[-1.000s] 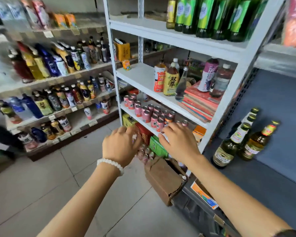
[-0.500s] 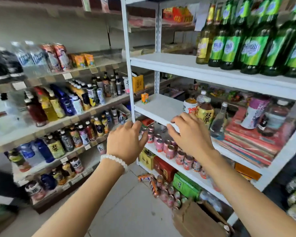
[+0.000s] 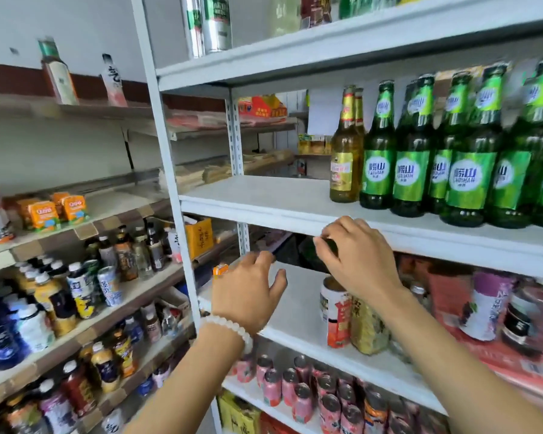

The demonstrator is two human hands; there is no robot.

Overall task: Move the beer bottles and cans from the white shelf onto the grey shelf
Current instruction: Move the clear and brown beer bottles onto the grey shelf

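We've got both hands up in front of the white shelf (image 3: 295, 211), w/ nothing in either: left hand (image 3: 248, 296) hangs w/ fingers spread and loosely curled, right hand (image 3: 358, 261) has fingers bent at the board's front edge, gripping nothing we can see. Our guess: they're raised to reach the beer one level up. The green beer bottles (image 3: 411, 151) stand upright in a tight row on that board, labels out, reading "崂山 / LAOSHAN"; the amber bottle (image 3: 345, 151) w/ gold foil neck sits at the row's left end, just beside them, its label too blurred to read. Tall silver cans (image 3: 215, 23) stand on the top board, print unreadable. Grey shelf isn't in view, so the carry likely means turning away from this rack.
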